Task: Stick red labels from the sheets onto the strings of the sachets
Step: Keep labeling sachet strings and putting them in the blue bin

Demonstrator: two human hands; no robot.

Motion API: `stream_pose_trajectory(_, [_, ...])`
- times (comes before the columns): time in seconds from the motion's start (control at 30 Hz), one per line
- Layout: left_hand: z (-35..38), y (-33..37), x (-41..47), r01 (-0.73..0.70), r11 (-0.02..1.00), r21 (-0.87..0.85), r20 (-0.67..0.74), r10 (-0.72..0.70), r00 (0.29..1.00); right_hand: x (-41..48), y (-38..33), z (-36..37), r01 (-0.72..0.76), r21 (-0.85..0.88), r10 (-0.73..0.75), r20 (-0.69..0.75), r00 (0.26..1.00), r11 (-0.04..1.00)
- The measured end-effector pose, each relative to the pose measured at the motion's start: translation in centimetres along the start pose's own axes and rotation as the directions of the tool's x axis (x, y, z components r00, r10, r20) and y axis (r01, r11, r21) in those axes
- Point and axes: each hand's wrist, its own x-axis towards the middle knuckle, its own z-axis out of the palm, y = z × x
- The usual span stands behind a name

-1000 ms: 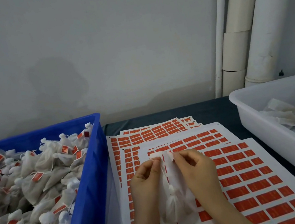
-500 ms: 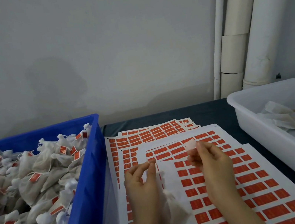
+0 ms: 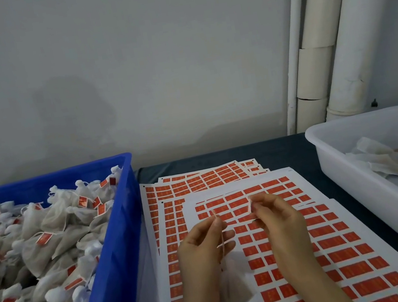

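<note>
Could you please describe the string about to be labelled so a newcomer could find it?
Between the blue crate and the white tub lie label sheets. Above them, the left hand pinches a thin pale string, the only one outside a bin.

- Small hand-packing or labelling workshop; nothing domestic about it.
- Blue plastic crate (image 3: 118, 243) at the table's left edge, heaped with white mesh sachets (image 3: 37, 244), many carrying red tags: bulk piecework.
- Sheets of red labels (image 3: 223, 178) fanned in an overlapping stack across the middle, with rows of identical labels on each sheet.
- White plastic tub (image 3: 357, 190) at the right edge, holding more pale sachets.
- Dark-covered table (image 3: 285, 152) set against a bare grey wall (image 3: 152, 66).
- Exposed white pipes (image 3: 351, 59), one lagged in pale sections, run up the back right corner: a utility or back-room look.
</note>
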Motion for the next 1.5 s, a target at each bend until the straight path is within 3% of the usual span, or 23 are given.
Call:
stream_pose_trajectory(0.27, [0.2, 0.3, -0.6, 0.049, 0.998, -0.028, 0.117, -0.045, 0.992, -1.2, -1.1, 0.7, 0.082, 0.020, -0.085, 0.243, 0.966, 0.996])
stream_pose_trajectory(0.67, [0.4, 0.9, -1.2, 0.011, 1.000, -0.007, 0.203, -0.009, 0.979, -1.1, -0.6, 0.9, 0.019, 0.054, -0.031, 0.218, 0.975, 0.998])
stream_pose_trajectory(1.07, [0.5, 0.9, -1.4, -0.004, 1.000, -0.008, 0.222, 0.005, 0.975, -1.2, -0.3, 1.1, 0.040, -0.038, -0.031, 0.212, 0.977, 0.998])
stream_pose_trajectory(1.27, [0.6, 0.3, -1.1, 0.019, 0.997, 0.081, 0.229, -0.037, 0.973, -0.9, 0.1, 1.0, 0.009, -0.046, -0.001, 0.154, 0.988, 0.999])
stream_pose_trajectory(1.5, [0.7, -0.1, -1.2, -0.109, 0.979, 0.174, 0.186, 0.076, 0.980, -0.7, 0.6, 1.1, -0.024, -0.028, 0.028, 0.133, 0.991, 0.999])
